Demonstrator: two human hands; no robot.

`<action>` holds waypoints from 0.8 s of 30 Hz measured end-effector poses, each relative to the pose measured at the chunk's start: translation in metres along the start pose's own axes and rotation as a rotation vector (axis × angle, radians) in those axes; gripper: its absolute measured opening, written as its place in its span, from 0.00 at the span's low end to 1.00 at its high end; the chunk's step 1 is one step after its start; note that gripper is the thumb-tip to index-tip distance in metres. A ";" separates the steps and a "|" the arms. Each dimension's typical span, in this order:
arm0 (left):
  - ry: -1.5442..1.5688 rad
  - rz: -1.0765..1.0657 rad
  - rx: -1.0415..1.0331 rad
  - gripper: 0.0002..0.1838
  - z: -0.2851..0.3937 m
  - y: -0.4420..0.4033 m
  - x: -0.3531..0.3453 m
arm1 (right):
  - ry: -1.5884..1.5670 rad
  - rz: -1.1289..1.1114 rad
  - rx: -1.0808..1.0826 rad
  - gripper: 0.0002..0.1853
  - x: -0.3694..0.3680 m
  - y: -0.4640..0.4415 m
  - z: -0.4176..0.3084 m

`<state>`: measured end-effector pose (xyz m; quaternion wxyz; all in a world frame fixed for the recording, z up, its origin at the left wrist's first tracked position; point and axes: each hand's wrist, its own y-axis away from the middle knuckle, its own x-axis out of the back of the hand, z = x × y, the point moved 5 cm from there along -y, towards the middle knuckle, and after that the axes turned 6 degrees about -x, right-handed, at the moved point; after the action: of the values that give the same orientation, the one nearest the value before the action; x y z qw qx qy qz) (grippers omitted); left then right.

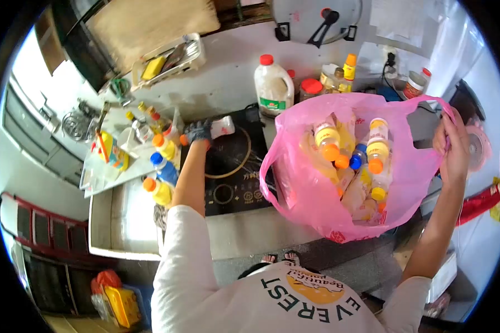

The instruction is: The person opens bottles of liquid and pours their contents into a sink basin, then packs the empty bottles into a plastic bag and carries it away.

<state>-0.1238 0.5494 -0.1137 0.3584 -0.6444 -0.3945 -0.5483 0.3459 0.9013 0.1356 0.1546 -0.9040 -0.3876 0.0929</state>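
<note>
My left hand, in a dark glove, is closed around a small bottle with an orange cap and a whitish body, held over the black induction cooktop. My bare right hand grips a handle of the pink plastic bag at its right side. The bag gapes open, and inside lie several bottles with orange, yellow and blue caps, among them a yellow-labelled one. Left of the cooktop stand a blue bottle and a yellow bottle with an orange cap.
A red-capped jug and several jars stand behind the bag. At the left are a sink and a yellow detergent bottle. A dish rack hangs on the wall, near a large lid.
</note>
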 end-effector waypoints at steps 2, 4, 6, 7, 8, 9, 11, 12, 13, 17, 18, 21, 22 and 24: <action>0.010 -0.048 -0.073 0.37 -0.003 -0.009 -0.005 | 0.013 0.022 -0.020 0.14 0.000 0.004 -0.001; 0.108 -0.006 -0.169 0.36 0.003 -0.008 0.011 | 0.041 0.024 0.015 0.15 -0.007 0.007 -0.005; 0.367 0.199 -0.266 0.33 0.017 -0.004 0.045 | 0.041 -0.020 0.031 0.15 -0.009 0.005 -0.008; 0.539 0.403 -0.327 0.31 0.024 0.002 0.064 | 0.036 -0.060 0.024 0.15 -0.010 0.005 -0.007; 0.752 0.473 -0.462 0.31 0.038 0.017 0.100 | 0.027 -0.057 0.052 0.14 -0.012 0.006 -0.008; 0.970 0.544 -0.588 0.30 0.053 0.041 0.149 | 0.034 -0.045 0.047 0.14 -0.012 0.008 -0.008; 0.999 0.377 -0.690 0.32 0.084 0.091 0.216 | -0.041 -0.035 0.088 0.14 -0.013 0.009 -0.008; 1.052 0.224 -0.831 0.34 0.102 0.109 0.226 | -0.072 -0.067 0.098 0.15 -0.009 0.007 -0.005; 1.100 0.067 -0.966 0.35 0.122 0.126 0.232 | -0.074 -0.076 0.097 0.15 -0.006 0.005 -0.005; 0.570 -0.186 -1.507 0.34 0.242 0.189 0.234 | -0.156 -0.062 0.102 0.10 -0.011 0.006 -0.007; 0.497 -0.178 -1.500 0.32 0.272 0.189 0.231 | -0.170 -0.067 0.103 0.11 -0.010 0.005 -0.006; 0.380 -0.154 -1.187 0.29 0.344 0.144 0.221 | -0.172 -0.056 0.100 0.11 -0.011 0.011 -0.006; 0.393 -0.148 -1.099 0.28 0.359 0.127 0.215 | -0.162 -0.050 0.107 0.11 -0.012 0.012 -0.007; 0.502 -0.022 -1.099 0.27 0.374 0.108 0.200 | -0.106 -0.030 0.100 0.11 -0.010 0.015 -0.008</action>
<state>0.1493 0.8607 0.0276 0.0496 -0.5818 0.0364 -0.8110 0.3511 0.8826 0.1381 0.1803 -0.8831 -0.4035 0.1578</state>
